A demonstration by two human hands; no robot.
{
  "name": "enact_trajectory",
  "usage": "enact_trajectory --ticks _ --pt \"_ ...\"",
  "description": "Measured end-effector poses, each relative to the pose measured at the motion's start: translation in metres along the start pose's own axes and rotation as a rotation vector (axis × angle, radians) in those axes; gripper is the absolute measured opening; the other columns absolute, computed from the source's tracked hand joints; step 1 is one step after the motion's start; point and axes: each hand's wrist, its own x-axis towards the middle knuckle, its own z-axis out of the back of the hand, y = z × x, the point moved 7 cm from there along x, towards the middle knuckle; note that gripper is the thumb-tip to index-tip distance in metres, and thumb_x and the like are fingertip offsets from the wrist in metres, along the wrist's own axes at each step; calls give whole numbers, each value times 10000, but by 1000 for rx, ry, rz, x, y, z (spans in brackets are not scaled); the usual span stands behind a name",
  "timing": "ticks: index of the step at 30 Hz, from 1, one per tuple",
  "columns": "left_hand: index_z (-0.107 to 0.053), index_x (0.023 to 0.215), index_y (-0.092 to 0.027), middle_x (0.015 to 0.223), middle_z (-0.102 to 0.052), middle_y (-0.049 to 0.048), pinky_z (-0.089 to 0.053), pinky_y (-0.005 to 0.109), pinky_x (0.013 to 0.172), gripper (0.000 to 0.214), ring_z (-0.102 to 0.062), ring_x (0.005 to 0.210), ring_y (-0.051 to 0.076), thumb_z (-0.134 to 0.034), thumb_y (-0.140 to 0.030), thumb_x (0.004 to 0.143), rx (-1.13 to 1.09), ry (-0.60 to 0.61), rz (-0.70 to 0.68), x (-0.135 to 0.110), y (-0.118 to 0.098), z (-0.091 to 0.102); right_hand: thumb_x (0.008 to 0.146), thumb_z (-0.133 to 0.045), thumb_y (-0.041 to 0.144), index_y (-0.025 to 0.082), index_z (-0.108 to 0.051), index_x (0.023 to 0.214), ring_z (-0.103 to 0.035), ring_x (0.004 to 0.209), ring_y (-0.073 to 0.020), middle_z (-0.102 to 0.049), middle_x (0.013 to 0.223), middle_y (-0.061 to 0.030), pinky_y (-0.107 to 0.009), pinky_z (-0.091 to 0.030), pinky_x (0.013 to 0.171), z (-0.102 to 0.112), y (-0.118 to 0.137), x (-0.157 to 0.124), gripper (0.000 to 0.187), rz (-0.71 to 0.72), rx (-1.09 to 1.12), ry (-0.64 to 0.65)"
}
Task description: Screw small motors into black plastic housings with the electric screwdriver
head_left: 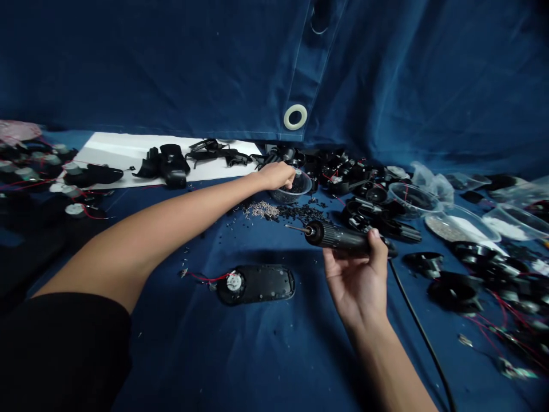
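My left hand (278, 175) reaches far forward, its fingers closed and pointing down into a clear plastic bowl (302, 184); whatever they pinch is hidden. In my right hand (358, 280) lies a black electric screwdriver (338, 237), its bit pointing left and its cord (422, 329) trailing down to the right. Between my arms a black oblong plastic housing (261, 284) rests on the blue cloth, with a round white motor (234, 281) at its left end and red wires running left. A heap of small screws (262, 210) lies just in front of the bowl, beside scattered small black parts (304, 214).
Black plastic shells (171, 166) stand on a white sheet (115, 154) at the back left. Motors with wires (75, 171) are piled at far left. Clear tubs (465, 223) and black ring-shaped parts (454, 292) crowd the right. A blue curtain (171, 68) hangs behind.
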Motion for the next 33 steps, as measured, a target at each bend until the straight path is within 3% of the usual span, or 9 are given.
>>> enact_trajectory --ticks 4,7,9,13,16,20,25,29,33 --pt "-639 937 -150 939 -653 83 -391 305 742 229 -580 863 187 -514 -327 864 -38 -201 -19 -45 -16 23 742 -674 399 195 -577 822 -627 647 -89 -622 736 44 -235 -592 628 2 0 4 239 16 15 19" --pt "-592 883 -169 882 -633 45 -387 281 710 220 -561 804 154 -460 -343 912 -120 -434 -52 -104 -36 46 739 -677 400 189 -571 828 -633 678 -98 -620 747 33 -243 -594 654 5 -5 6 253 -29 -7 15" --pt "-572 845 -181 834 -620 25 -387 272 696 194 -549 765 143 -472 -332 915 -167 -524 -29 -148 -48 55 739 -674 408 182 -566 825 -642 698 -113 -629 755 17 -261 -596 676 6 -11 6 265 -68 -32 19" --pt "-577 862 -196 822 -609 4 -410 246 695 92 -545 743 122 -522 -261 897 -266 -578 62 -222 -65 53 721 -688 405 193 -545 819 -650 680 -141 -629 693 16 -323 -598 703 4 -23 -1 273 -90 -77 70" --pt "-597 874 -198 855 -609 6 -441 248 723 61 -561 772 123 -554 -242 872 -375 -618 154 -257 -67 40 709 -697 404 199 -529 817 -653 662 -149 -632 675 18 -348 -596 711 4 -32 -7 286 -110 -112 101" --pt "-607 887 -193 868 -618 11 -473 249 737 85 -584 794 123 -562 -259 860 -619 -668 290 -281 -56 17 713 -689 419 191 -517 806 -653 647 -153 -642 676 4 -352 -591 728 5 -40 -11 301 -131 -153 119" --pt "-629 967 -201 873 -619 12 -499 250 756 165 -598 804 122 -612 -283 825 -870 -692 334 -287 -49 4 715 -691 416 179 -523 813 -665 683 -165 -652 700 -9 -370 -584 757 5 -43 -12 306 -121 -172 139" --pt "-637 816 -195 723 -623 -6 -482 230 642 122 -590 679 110 -595 -307 838 -827 -670 381 -288 -49 3 725 -680 417 175 -525 803 -671 696 -174 -652 698 -14 -376 -582 762 3 -44 -14 298 -116 -192 144" --pt "-656 804 -207 742 -659 -6 -479 237 642 127 -607 698 120 -594 -313 839 -727 -673 366 -288 -51 4 733 -676 408 174 -530 798 -662 658 -162 -649 680 -10 -366 -587 739 3 -46 -15 284 -118 -215 134"
